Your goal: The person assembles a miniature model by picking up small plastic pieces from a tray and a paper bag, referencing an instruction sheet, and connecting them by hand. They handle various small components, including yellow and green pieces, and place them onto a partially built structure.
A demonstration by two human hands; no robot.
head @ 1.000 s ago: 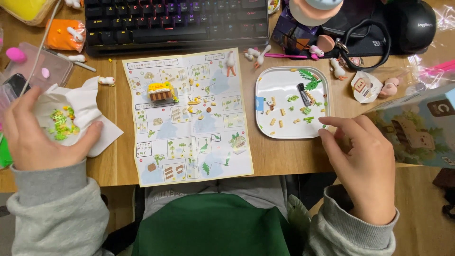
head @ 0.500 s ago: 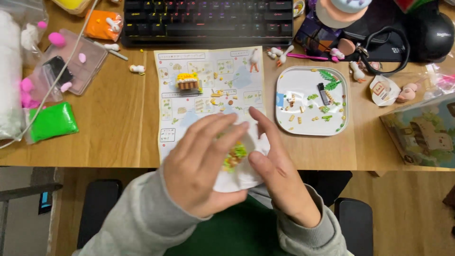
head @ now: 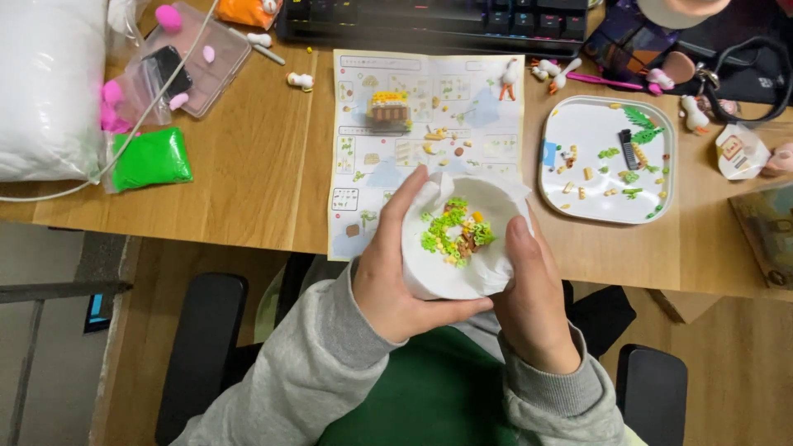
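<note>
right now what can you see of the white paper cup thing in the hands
The white paper cup looks like thin, crumpled paper, its rim creased and uneven. It is tilted open toward the camera, holding a loose heap of tiny green, yellow and brown bricks. The left hand and right hand cradle it above the table's near edge.

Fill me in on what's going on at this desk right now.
A person seated at a wooden desk cups a white paper tissue in both hands, left hand and right hand. Tiny green, yellow and brown building pieces lie in it. On the desk are an open instruction sheet, a small partly built model on it, and a white tray of loose pieces.
</note>
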